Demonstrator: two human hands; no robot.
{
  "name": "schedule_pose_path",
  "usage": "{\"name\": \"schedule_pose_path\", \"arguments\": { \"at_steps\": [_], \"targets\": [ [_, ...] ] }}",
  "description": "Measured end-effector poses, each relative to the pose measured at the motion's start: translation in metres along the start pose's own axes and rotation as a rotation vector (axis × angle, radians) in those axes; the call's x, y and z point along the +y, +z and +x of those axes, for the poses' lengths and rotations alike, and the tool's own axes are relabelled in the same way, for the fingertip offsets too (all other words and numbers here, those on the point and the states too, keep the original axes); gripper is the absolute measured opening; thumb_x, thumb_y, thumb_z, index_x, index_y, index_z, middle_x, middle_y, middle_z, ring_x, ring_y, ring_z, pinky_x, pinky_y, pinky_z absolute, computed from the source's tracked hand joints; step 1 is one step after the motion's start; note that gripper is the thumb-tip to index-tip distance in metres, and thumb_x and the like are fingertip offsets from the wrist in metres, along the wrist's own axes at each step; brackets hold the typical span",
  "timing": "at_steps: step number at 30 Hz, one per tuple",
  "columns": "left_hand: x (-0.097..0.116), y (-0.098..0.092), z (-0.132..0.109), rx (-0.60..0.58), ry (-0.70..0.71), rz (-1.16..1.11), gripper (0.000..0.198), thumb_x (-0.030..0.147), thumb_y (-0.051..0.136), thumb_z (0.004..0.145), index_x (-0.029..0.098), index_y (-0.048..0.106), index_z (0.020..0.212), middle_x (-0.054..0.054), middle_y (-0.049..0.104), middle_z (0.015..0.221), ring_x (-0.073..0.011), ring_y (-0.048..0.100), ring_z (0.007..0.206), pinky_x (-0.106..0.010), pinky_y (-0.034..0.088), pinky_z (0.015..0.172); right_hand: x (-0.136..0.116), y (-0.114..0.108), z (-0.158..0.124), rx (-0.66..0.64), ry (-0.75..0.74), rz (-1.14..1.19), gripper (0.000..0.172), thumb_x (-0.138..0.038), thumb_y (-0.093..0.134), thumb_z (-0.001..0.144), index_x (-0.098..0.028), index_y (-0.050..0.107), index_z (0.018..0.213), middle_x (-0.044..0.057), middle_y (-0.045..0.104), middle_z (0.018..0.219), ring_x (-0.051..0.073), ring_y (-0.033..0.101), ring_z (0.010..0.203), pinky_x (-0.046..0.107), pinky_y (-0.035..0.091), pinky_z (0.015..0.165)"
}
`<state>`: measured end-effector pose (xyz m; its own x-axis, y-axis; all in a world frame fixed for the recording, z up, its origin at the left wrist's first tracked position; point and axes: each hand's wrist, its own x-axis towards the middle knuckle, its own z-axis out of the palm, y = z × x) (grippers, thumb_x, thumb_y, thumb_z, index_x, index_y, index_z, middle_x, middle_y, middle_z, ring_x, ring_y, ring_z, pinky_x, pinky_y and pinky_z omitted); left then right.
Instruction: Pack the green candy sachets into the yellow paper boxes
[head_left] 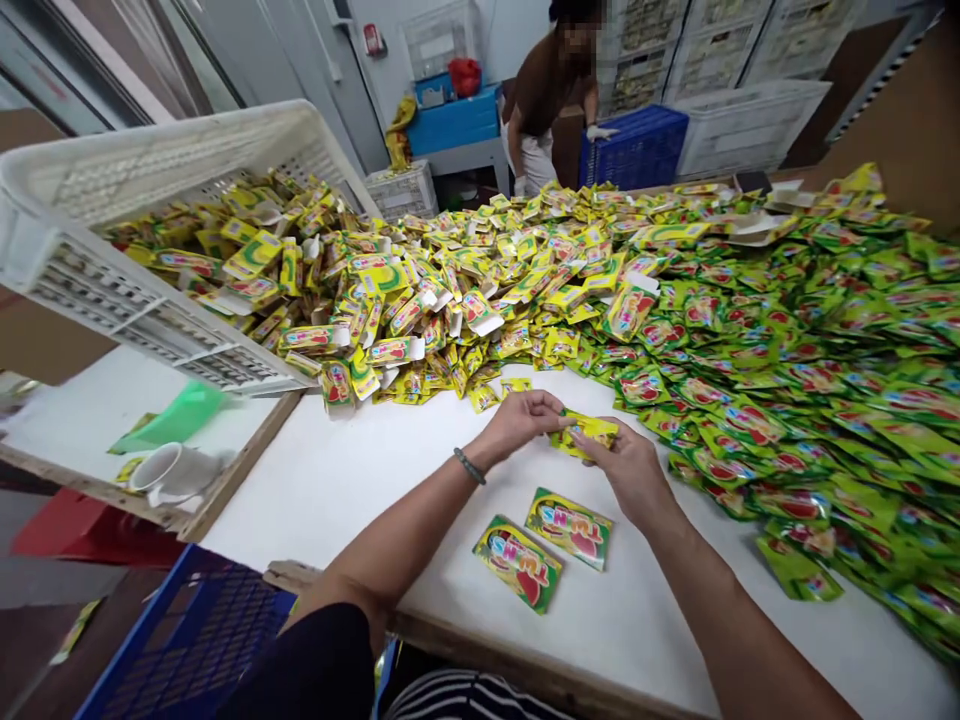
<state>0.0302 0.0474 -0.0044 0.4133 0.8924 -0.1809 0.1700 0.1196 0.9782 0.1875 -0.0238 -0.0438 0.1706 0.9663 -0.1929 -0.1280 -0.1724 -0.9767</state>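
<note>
My left hand [521, 420] and my right hand [626, 465] meet over the white table [337, 480], both pinched on one small yellow-green carton [589, 432]. Two green sachets [517, 560] [570, 525] lie flat on the table just below my hands. A big heap of yellow folded cartons [420, 290] spreads behind my hands. A mass of green sachets [810, 380] covers the right side of the table.
A white plastic crate [112, 230] lies tipped at the left, spilling cartons. A white cup [161, 470] and green scoop [180, 415] sit on a lower shelf. A blue crate [187, 650] stands below. Another person [551, 100] bends over a blue crate [637, 145] at the back.
</note>
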Motion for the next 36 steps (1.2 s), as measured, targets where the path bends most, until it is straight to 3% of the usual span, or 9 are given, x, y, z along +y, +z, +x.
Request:
{"name": "schedule_pose_path", "arguments": {
  "at_steps": [3, 5, 7, 10, 15, 19, 23, 27, 36],
  "targets": [
    [0.039, -0.048, 0.024, 0.211, 0.182, 0.607, 0.022, 0.021, 0.066, 0.077, 0.014, 0.066, 0.099, -0.009, 0.070, 0.095, -0.0204, 0.065, 0.087, -0.032, 0.050, 0.080, -0.001, -0.003, 0.000, 0.111, -0.026, -0.023, 0.049, -0.050, 0.079, 0.058, -0.017, 0.063, 0.090, 0.003, 0.067, 0.074, 0.017, 0.059, 0.066, 0.029, 0.053, 0.057],
    [0.067, -0.086, 0.045, 0.379, 0.283, 1.086, 0.048, 0.009, 0.060, 0.076, 0.016, 0.059, 0.124, -0.014, 0.060, 0.127, -0.0275, 0.054, 0.120, -0.040, 0.044, 0.099, -0.001, -0.005, 0.000, 0.134, -0.027, -0.057, 0.048, -0.050, 0.078, 0.059, -0.017, 0.063, 0.091, 0.003, 0.067, 0.072, 0.017, 0.059, 0.065, 0.030, 0.052, 0.056],
    [0.087, -0.118, 0.068, 0.259, 0.273, 1.457, 0.074, 0.003, 0.062, 0.071, 0.019, 0.043, 0.141, -0.016, 0.034, 0.152, -0.0346, 0.030, 0.140, -0.049, 0.032, 0.110, 0.000, -0.005, 0.000, 0.132, -0.042, -0.108, 0.046, -0.050, 0.076, 0.062, -0.018, 0.063, 0.092, 0.002, 0.066, 0.071, 0.017, 0.058, 0.062, 0.030, 0.051, 0.056],
    [0.100, -0.145, 0.096, 0.040, 0.123, 1.744, 0.084, 0.008, 0.067, 0.070, 0.027, 0.036, 0.146, -0.014, 0.016, 0.160, -0.0407, 0.014, 0.144, -0.061, 0.024, 0.110, 0.003, -0.005, 0.000, 0.122, -0.061, -0.183, 0.044, -0.053, 0.072, 0.066, -0.018, 0.063, 0.091, 0.002, 0.066, 0.068, 0.016, 0.057, 0.058, 0.029, 0.049, 0.055],
    [0.096, -0.141, 0.113, -0.077, 0.152, 1.887, 0.090, 0.015, 0.079, 0.060, 0.016, 0.041, 0.142, -0.020, 0.039, 0.147, -0.0382, 0.029, 0.136, -0.051, 0.030, 0.107, 0.008, -0.006, 0.003, 0.101, -0.058, -0.207, 0.042, -0.055, 0.068, 0.069, -0.020, 0.062, 0.092, 0.001, 0.064, 0.065, 0.017, 0.057, 0.058, 0.029, 0.047, 0.054],
    [0.093, -0.134, 0.107, -0.079, 0.248, 1.880, 0.061, 0.015, 0.067, 0.070, 0.011, 0.052, 0.129, -0.019, 0.059, 0.118, -0.0299, 0.048, 0.112, -0.038, 0.038, 0.093, 0.009, -0.007, 0.005, 0.098, -0.064, -0.235, 0.042, -0.053, 0.068, 0.067, -0.020, 0.061, 0.091, 0.001, 0.064, 0.067, 0.018, 0.057, 0.060, 0.029, 0.047, 0.054],
    [0.091, -0.133, 0.097, -0.133, 0.282, 1.811, 0.040, 0.023, 0.065, 0.071, 0.013, 0.064, 0.110, -0.016, 0.060, 0.110, -0.0288, 0.051, 0.106, -0.034, 0.040, 0.086, 0.004, -0.004, 0.003, 0.076, -0.082, -0.264, 0.039, -0.054, 0.066, 0.067, -0.021, 0.060, 0.087, 0.001, 0.062, 0.068, 0.018, 0.056, 0.062, 0.030, 0.047, 0.057],
    [0.091, -0.129, 0.088, -0.077, 0.227, 1.831, 0.050, 0.014, 0.056, 0.075, 0.014, 0.056, 0.125, -0.014, 0.060, 0.112, -0.0242, 0.056, 0.102, -0.031, 0.042, 0.082, -0.002, -0.001, 0.000, 0.063, -0.099, -0.303, 0.037, -0.053, 0.063, 0.067, -0.021, 0.060, 0.084, 0.001, 0.061, 0.067, 0.019, 0.055, 0.062, 0.030, 0.046, 0.059],
    [0.098, -0.135, 0.092, -0.081, 0.276, 1.935, 0.039, 0.012, 0.053, 0.082, 0.014, 0.061, 0.119, -0.017, 0.063, 0.111, -0.0259, 0.056, 0.108, -0.035, 0.039, 0.088, -0.015, -0.001, -0.003, 0.082, -0.106, -0.345, 0.036, -0.053, 0.058, 0.067, -0.021, 0.059, 0.083, 0.000, 0.059, 0.062, 0.018, 0.052, 0.057, 0.030, 0.042, 0.057]
  ]
}}
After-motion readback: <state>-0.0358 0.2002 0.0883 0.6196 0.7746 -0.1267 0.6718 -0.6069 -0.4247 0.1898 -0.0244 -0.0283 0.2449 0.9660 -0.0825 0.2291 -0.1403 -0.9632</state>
